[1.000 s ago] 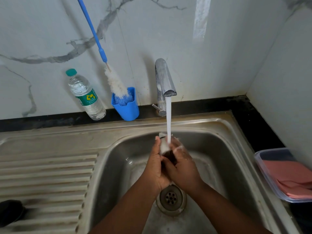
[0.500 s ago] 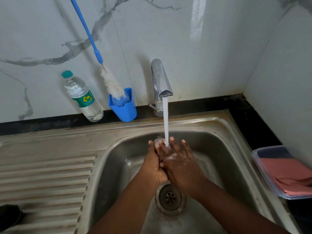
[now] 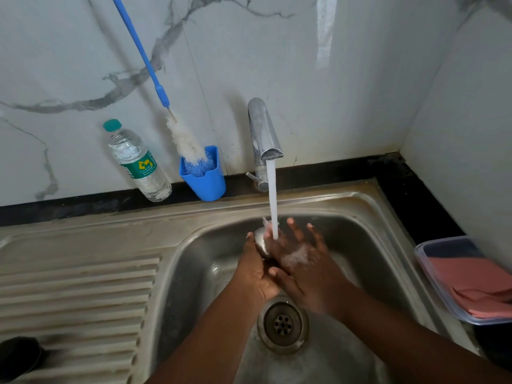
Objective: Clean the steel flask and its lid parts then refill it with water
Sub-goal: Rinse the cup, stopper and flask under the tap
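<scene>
A white marble-look wall [image 3: 277, 51] with grey veining is seen behind the sink, and it is met at the right by a plain pale side wall [image 3: 471, 120]. A black counter [image 3: 346, 176] strip is laid along the foot of both walls. A stainless steel sink [image 3: 194, 245] is set into it, with a ribbed drainboard [image 3: 77, 300] to its left and a round drain [image 3: 282, 324] in the basin floor. A soft bright reflection [image 3: 325, 31] is cast on the back wall.
</scene>
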The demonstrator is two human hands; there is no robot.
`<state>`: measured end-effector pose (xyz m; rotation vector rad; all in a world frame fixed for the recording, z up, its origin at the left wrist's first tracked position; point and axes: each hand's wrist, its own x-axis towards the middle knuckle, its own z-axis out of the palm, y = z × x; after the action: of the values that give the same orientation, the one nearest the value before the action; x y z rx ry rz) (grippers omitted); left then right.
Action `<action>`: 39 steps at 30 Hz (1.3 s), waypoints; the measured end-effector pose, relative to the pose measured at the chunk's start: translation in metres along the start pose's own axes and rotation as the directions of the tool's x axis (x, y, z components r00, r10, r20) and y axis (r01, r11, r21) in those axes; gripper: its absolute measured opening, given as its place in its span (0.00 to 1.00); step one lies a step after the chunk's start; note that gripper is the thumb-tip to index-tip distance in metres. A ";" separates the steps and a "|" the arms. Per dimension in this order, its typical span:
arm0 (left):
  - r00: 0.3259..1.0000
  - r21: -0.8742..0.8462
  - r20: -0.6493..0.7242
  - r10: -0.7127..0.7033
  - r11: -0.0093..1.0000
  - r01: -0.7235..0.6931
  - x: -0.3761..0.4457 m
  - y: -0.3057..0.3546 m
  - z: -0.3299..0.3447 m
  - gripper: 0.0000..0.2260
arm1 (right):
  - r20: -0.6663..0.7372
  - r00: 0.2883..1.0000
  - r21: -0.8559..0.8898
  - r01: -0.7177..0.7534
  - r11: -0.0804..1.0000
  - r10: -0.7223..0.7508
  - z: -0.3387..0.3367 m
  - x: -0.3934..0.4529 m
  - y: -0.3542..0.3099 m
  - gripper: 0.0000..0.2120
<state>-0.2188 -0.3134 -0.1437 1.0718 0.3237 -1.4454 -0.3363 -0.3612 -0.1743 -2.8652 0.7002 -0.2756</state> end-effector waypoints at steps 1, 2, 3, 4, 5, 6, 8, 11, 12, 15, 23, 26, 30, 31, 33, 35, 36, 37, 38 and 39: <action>1.000 0.023 -0.006 0.010 1.000 -0.010 0.001 0.000 -0.001 0.29 | -0.006 0.999 0.002 0.034 0.999 -0.034 0.003 -0.002 -0.001 0.27; 1.000 0.042 -0.011 0.011 0.999 -0.011 0.002 0.001 -0.001 0.28 | -0.012 0.998 -0.013 0.069 0.998 -0.069 0.005 -0.005 -0.002 0.27; 1.000 0.053 -0.013 0.001 0.999 0.000 0.003 0.001 -0.002 0.28 | -0.012 0.995 -0.034 0.098 0.995 -0.099 0.008 -0.007 -0.001 0.26; 1.000 0.061 -0.013 -0.008 0.998 0.008 0.003 0.001 -0.003 0.27 | -0.028 0.992 -0.055 0.125 0.991 -0.127 0.010 -0.010 0.001 0.26; 1.000 0.071 -0.013 -0.013 0.997 0.014 0.005 0.000 -0.005 0.26 | -0.048 0.987 -0.056 0.149 0.987 -0.151 0.011 -0.013 0.005 0.25; 1.000 0.080 -0.012 -0.011 0.997 0.012 0.005 0.000 -0.006 0.26 | -0.080 0.984 -0.018 0.161 0.987 -0.162 0.012 -0.017 0.009 0.24; 1.000 0.099 -0.017 0.016 0.995 -0.014 0.006 -0.001 -0.010 0.25 | -0.194 0.976 0.205 0.138 0.969 -0.098 0.014 -0.023 0.015 0.20; 0.996 0.146 -0.060 0.073 0.987 -0.064 0.008 -0.006 -0.015 0.24 | -0.247 0.902 0.656 -0.112 0.746 0.353 0.007 -0.020 0.016 0.10; 0.993 0.190 -0.068 0.092 0.979 -0.078 0.007 -0.007 -0.014 0.23 | -0.147 0.854 0.752 -0.232 0.618 0.499 0.002 -0.015 0.014 0.08; 0.985 0.386 -0.024 0.171 0.911 -0.148 0.008 -0.011 -0.012 0.21 | 0.269 0.740 0.902 -0.418 0.108 0.616 -0.016 0.000 0.013 0.11; 0.720 0.745 0.423 0.550 0.241 -0.622 0.011 0.005 -0.025 0.26 | 0.496 0.819 0.850 -0.389 -0.355 0.289 -0.018 0.019 0.006 0.26; 0.597 0.766 0.642 0.481 -0.359 -0.534 0.017 0.014 -0.028 0.31 | 0.487 0.858 0.740 -0.309 -0.597 0.160 -0.016 0.019 0.006 0.22; 0.633 0.804 0.595 0.495 -0.354 -0.478 0.014 0.023 -0.020 0.40 | 0.486 0.873 0.514 -0.241 -0.823 0.048 -0.013 0.014 0.001 0.19; 0.647 0.822 0.566 0.511 -0.289 -0.490 0.013 0.024 -0.018 0.40 | 0.502 0.863 0.489 -0.231 -0.841 0.054 -0.011 0.014 -0.001 0.18; 0.684 0.837 0.507 0.524 -0.108 -0.537 0.015 0.020 -0.017 0.37 | 0.551 0.832 0.460 -0.231 -0.857 0.071 -0.006 0.014 -0.005 0.22; 0.727 0.822 0.441 0.526 0.088 -0.563 0.015 0.014 -0.020 0.36 | 0.612 0.785 0.449 -0.248 -0.859 0.093 0.000 0.017 -0.009 0.28; 0.740 0.812 0.421 0.525 0.147 -0.566 0.016 0.010 -0.023 0.37 | 0.648 0.754 0.440 -0.251 -0.862 0.112 0.003 0.018 -0.011 0.30; 0.743 0.804 0.419 0.523 0.168 -0.571 0.018 0.007 -0.026 0.37 | 0.678 0.724 0.431 -0.250 -0.867 0.129 0.006 0.019 -0.012 0.32; 0.741 0.799 0.424 0.521 0.170 -0.577 0.019 0.004 -0.030 0.38 | 0.699 0.701 0.422 -0.249 -0.872 0.138 0.008 0.018 -0.014 0.33; 0.735 0.796 0.431 0.523 0.163 -0.583 0.018 0.001 -0.033 0.38 | 0.713 0.688 0.414 -0.253 -0.875 0.138 0.008 0.017 -0.016 0.34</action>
<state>-0.2010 -0.3001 -0.1744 1.7677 -1.0252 -0.8512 -0.3125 -0.3540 -0.1765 -0.1447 0.7258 -0.3387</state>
